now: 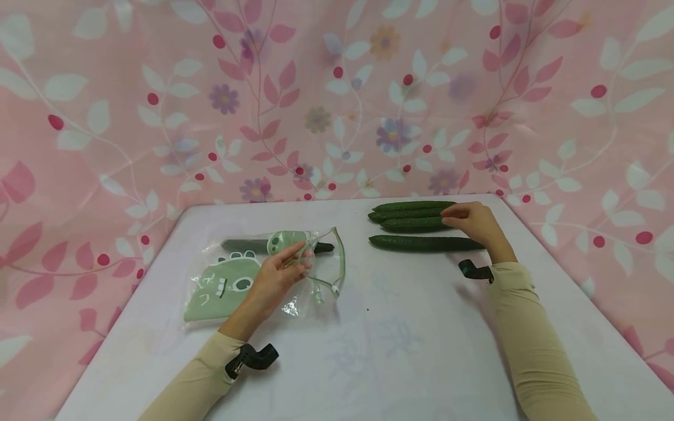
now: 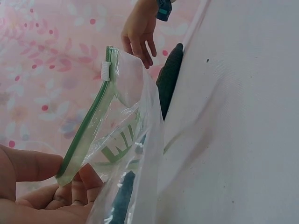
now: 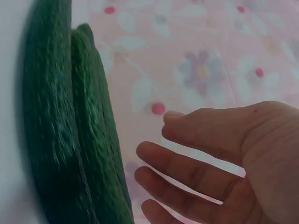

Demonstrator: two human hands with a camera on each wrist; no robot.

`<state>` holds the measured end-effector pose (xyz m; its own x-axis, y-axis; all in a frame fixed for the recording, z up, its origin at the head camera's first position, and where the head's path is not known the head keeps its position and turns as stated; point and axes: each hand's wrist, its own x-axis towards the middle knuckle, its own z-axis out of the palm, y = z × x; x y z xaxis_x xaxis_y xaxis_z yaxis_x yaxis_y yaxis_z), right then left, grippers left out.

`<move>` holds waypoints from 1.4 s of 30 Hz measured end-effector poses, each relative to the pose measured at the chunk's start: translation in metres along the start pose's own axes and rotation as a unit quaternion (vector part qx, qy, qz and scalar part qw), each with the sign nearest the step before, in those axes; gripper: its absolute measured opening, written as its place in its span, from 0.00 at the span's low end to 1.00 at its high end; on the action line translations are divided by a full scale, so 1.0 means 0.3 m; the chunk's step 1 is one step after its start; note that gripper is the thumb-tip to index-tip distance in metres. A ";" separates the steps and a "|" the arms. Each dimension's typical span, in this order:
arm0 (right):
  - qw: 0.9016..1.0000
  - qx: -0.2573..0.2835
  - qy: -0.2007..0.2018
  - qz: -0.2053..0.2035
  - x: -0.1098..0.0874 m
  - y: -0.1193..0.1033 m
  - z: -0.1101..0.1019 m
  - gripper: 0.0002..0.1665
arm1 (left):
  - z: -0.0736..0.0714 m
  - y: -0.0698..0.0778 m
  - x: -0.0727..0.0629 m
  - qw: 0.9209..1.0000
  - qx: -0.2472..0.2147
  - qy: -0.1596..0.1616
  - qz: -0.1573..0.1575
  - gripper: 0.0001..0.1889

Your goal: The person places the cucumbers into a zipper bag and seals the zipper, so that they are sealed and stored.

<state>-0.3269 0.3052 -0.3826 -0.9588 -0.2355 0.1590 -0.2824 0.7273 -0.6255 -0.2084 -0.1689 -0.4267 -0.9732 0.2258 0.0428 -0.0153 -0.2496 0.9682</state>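
My left hand [image 1: 272, 282] pinches the green zip edge of a clear zipper bag [image 1: 223, 292] with a green cartoon monster print. The bag lies on its side, its mouth held apart on the right. Inside it is a cucumber [image 1: 244, 245], its dark tip showing near the mouth. In the left wrist view, the thumb presses the green zip strip [image 2: 86, 126] against the fingers. Over the right ends of several cucumbers [image 1: 413, 224] hovers my right hand [image 1: 478, 227], fingers loosely bent. The right wrist view shows a gap between its fingertips and the cucumbers [image 3: 51, 107].
A single cucumber [image 1: 421, 243] lies in front of the grouped ones, near the right forearm. The white-covered table [image 1: 400, 362] ends at a pink floral curtain [image 1: 337, 105] behind. A white zip slider [image 2: 105, 71] sits on the bag's strip.
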 end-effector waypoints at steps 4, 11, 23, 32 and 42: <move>0.999 -0.020 -0.026 0.015 -0.014 0.031 -0.045 0.26 | -0.002 -0.001 0.002 1.000 0.001 0.000 0.003 0.33; 0.997 -0.030 -0.060 0.032 -0.032 0.104 -0.078 0.29 | -0.001 0.003 0.005 1.000 -0.002 -0.005 0.010 0.33; 0.994 -0.015 -0.107 0.017 -0.049 0.172 -0.078 0.29 | 0.007 0.006 0.023 1.000 0.002 -0.006 0.009 0.32; 0.992 0.005 -0.130 -0.009 -0.044 0.222 -0.050 0.29 | 0.001 0.005 0.019 1.000 0.002 -0.002 0.007 0.32; 0.989 0.099 -0.102 -0.032 -0.053 0.308 0.009 0.29 | -0.005 -0.003 0.006 1.000 -0.004 0.006 0.006 0.31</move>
<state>-0.3377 0.3745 -0.4451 -0.9067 -0.4176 0.0584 -0.3115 0.5700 -0.7603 -0.2105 -0.1695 -0.4279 -0.9760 0.2117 0.0506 -0.0064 -0.2605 0.9655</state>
